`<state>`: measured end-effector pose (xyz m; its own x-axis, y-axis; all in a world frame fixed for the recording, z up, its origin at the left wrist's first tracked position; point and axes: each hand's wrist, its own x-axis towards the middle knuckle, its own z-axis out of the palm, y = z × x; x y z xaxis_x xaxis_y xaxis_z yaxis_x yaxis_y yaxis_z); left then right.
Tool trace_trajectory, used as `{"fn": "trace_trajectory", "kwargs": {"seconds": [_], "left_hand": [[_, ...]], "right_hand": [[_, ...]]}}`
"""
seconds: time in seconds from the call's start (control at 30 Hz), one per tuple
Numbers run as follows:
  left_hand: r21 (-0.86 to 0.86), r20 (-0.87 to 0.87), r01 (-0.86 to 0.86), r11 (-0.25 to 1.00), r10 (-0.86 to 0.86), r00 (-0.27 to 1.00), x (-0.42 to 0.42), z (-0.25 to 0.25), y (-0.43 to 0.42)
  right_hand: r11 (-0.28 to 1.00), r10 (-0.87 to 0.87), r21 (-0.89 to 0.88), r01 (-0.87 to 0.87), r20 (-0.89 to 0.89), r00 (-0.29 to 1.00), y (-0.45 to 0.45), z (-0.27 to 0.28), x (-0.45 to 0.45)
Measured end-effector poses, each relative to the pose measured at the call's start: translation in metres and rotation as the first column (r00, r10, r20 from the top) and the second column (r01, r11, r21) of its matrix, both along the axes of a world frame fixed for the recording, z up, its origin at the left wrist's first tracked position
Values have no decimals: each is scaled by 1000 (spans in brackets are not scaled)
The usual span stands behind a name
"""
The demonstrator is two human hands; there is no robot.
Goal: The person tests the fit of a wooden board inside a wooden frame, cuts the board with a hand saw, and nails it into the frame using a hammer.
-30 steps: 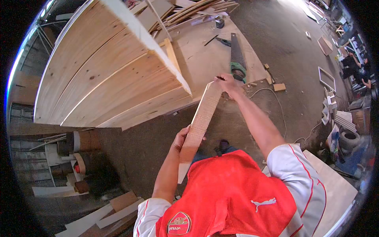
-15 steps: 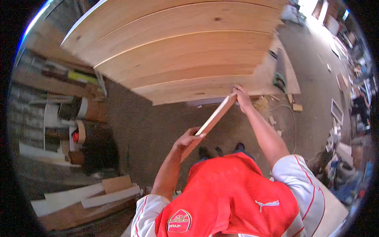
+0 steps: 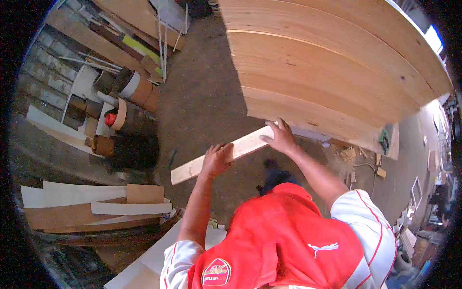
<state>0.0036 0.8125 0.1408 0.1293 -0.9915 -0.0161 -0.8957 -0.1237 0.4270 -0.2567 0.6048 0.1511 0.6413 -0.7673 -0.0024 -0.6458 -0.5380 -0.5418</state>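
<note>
A pale wooden board (image 3: 195, 166), narrow and flat, is held between both hands above the floor. My left hand (image 3: 217, 158) wraps over it near its middle, fingers closed on its upper edge. At its upper right end my right hand (image 3: 280, 136) grips the wood between thumb and fingers. Just beyond that hand stands a large panel of joined planks (image 3: 317, 72), whose near edge lies close to the board's end; whether they touch I cannot tell.
A green-handled saw (image 3: 384, 139) lies by the panel's right corner. Wood offcuts (image 3: 349, 154) and a cable litter the floor there. Stacked sheets (image 3: 130, 207) lie at lower left. Buckets and rolls (image 3: 130, 86) stand at the left, with leaning boards (image 3: 144, 33) behind.
My view has turned left, so the panel now appears further right. The board has tipped from steep to nearly level, showing its broad face. Both hands keep hold of it.
</note>
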Motion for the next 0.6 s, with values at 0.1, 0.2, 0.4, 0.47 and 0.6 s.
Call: {"fn": "trace_trajectory", "kwargs": {"seconds": [0.1, 0.2, 0.4, 0.47, 0.6], "left_hand": [[-96, 34, 14, 995, -11, 999, 50, -10, -15], [-79, 56, 1, 997, 4, 998, 109, 7, -40], [-78, 155, 68, 995, -56, 986, 237, 27, -74], [-67, 159, 37, 997, -26, 987, 281, 38, -96], [-59, 174, 27, 998, -16, 985, 322, 72, -133]], "right_hand": [[949, 168, -250, -193, -117, 979, -3, 13, 50], [889, 386, -218, -402, -114, 915, -12, -1, 116], [883, 469, -37, -467, 56, 882, -35, -27, 269], [881, 474, -27, -473, 84, 877, -62, -24, 317], [907, 420, -29, -419, 74, 904, -95, -9, 337]]}}
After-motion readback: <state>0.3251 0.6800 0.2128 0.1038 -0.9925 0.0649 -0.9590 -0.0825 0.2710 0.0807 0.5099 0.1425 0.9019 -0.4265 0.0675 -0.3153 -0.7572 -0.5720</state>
